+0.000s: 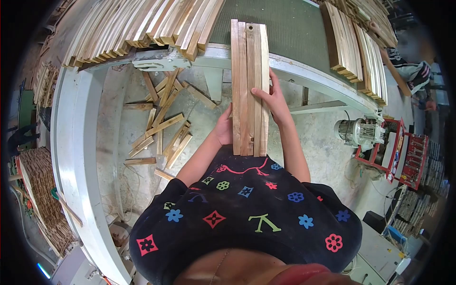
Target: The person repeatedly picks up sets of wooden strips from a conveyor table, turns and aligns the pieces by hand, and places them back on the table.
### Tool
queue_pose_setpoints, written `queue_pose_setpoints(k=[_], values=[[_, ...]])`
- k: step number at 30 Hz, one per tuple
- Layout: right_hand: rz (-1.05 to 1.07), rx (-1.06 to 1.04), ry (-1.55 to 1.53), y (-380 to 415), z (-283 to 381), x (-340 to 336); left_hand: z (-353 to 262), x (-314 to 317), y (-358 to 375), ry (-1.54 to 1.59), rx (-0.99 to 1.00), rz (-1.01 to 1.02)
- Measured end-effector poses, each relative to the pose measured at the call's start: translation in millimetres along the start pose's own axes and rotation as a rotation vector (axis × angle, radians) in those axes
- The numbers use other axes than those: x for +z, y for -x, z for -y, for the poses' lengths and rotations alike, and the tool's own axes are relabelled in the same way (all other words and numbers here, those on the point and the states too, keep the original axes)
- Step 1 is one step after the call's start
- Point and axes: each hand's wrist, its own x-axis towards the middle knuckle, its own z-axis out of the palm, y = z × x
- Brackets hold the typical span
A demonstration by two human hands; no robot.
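Note:
A bundle of several wooden slats [249, 109], side by side and lengthwise away from my body, is held between both hands. My left hand [224, 126] grips its left edge near the lower end, with the fingers hidden behind or under the wood. My right hand [275, 102] wraps the right edge, its thumb on the top face. Dark knots show near both ends of the slats. The far end of the bundle lies over the edge of the green conveyor belt [280, 33].
Rows of slats [142, 23] line the belt's left side, more stacks [344, 42] its right. Loose offcuts [161, 118] litter the floor below the white frame [76, 142]. A motor [354, 133] and red rack [408, 156] stand right. Another person's arm [396, 71] shows at upper right.

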Motion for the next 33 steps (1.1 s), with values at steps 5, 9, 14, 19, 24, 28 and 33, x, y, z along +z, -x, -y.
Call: queue_pose_setpoints(k=[5,9,14,19,24,28,33], values=[[0.009,0.003,0.02,-2,0,2,-2,0,0,0.03,0.022,0.005],[0.011,0.033,-0.001,-3,3,2,0,0,-1,0.034,0.025,-0.006],[0.088,-0.071,-0.179,-30,-10,-6,-13,26,2,-0.017,0.081,-0.062],[0.328,-0.165,-0.205,-15,40,-27,-59,66,-1,0.136,0.225,0.448],[0.343,-0.365,-0.035,25,79,-22,-85,138,10,-0.559,0.6,0.006],[0.309,-0.411,-0.034,38,83,-12,-94,130,4,0.245,0.225,0.57],[0.294,-0.398,-0.048,38,79,-11,-89,124,3,0.227,0.259,0.551]])
